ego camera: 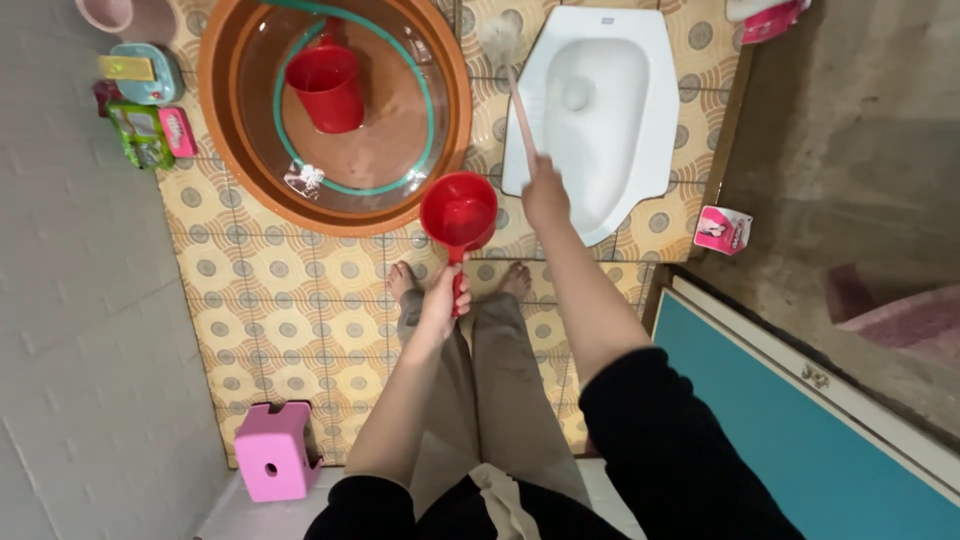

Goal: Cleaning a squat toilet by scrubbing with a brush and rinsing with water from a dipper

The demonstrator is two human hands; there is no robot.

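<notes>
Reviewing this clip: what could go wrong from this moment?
The left hand holds the red dipper by its handle over the tiled floor; any tilt could spill near the bare feet and make the tiles slippery. The right hand grips the toilet brush beside the squat toilet; flicked bristles might spatter.

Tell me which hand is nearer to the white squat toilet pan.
Right. The right hand, gripping the brush handle, is over the white squat toilet pan at its near edge; the left hand, holding the red dipper, is farther back, by the feet.
</notes>
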